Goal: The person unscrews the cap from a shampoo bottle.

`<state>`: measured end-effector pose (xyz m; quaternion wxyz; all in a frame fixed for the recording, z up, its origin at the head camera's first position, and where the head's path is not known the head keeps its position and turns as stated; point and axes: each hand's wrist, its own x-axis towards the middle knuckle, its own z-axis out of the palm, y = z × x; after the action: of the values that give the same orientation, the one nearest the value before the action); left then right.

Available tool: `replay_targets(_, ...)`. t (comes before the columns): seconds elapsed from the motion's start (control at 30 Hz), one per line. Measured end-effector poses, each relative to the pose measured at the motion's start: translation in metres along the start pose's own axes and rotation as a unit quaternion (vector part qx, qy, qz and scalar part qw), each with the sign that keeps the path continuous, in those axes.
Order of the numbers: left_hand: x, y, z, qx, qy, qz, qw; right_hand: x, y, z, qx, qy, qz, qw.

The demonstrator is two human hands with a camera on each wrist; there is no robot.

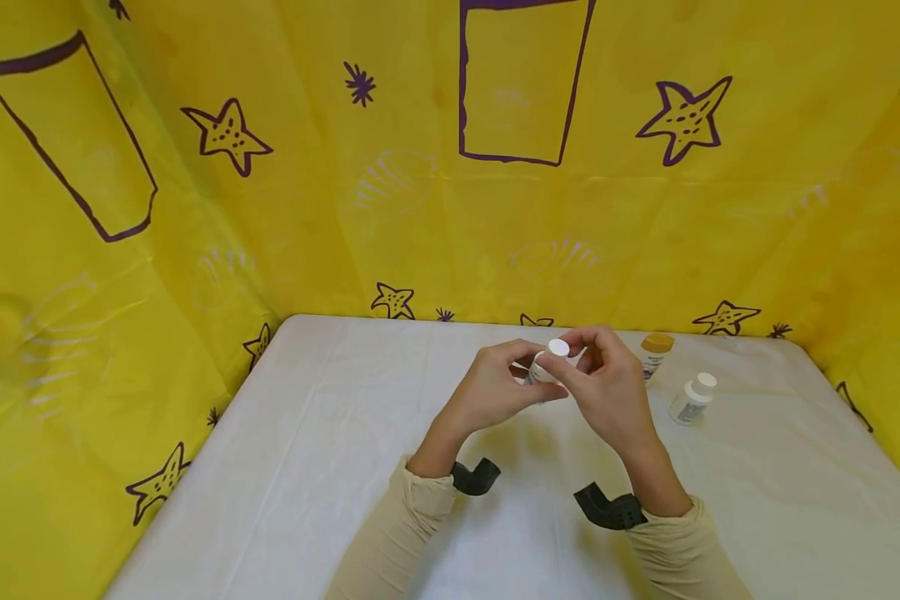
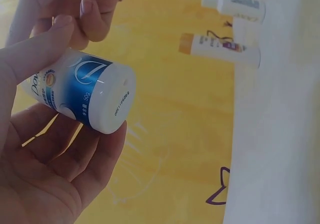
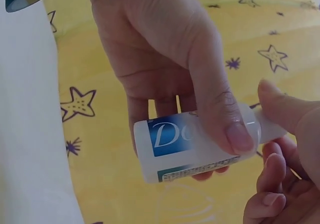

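Observation:
My left hand (image 1: 491,387) grips a small white Dove bottle (image 2: 102,96) around its body, thumb on one side and fingers on the other. The bottle has a blue label band and a plain white base that faces the left wrist camera. In the head view it tilts up, with its white cap (image 1: 558,347) on top. My right hand (image 1: 613,392) pinches that cap between thumb and fingers, as the right wrist view also shows. Both hands are held up over the white table, and much of the label is covered by fingers.
Right of the hands stand a white bottle with an orange cap (image 1: 657,343) and a smaller all-white bottle (image 1: 692,402). A white cloth covers the table (image 1: 285,467). Yellow sheets (image 1: 300,225) with drawn starfish enclose the back and sides.

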<state>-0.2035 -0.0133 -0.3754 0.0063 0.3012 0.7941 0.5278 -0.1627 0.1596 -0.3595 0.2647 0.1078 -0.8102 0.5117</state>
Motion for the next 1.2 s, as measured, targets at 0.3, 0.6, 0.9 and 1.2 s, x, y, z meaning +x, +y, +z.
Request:
replay_targets(0.3, 0.001, -0.002, -0.002, 0.006, 0.005, 0.003, 1.0000, 0.001, 0.000, -0.004, -0.022, -0.024, -0.056, 0.998)
replay_targets(0.6, 0.003, -0.005, -0.006, -0.001, 0.014, 0.002, 0.9999, 0.001, 0.001, -0.008, 0.010, -0.079, -0.065, 0.995)
replay_targets(0.9, 0.002, -0.005, -0.001, -0.016, 0.007, 0.008, 0.9998, 0.001, 0.000, -0.006, -0.005, -0.039, -0.011, 0.999)
replay_targets(1.2, 0.002, -0.004, 0.007, 0.003, -0.002, 0.016, 0.9999, 0.001, 0.003, -0.003, -0.022, -0.005, -0.005, 1.000)
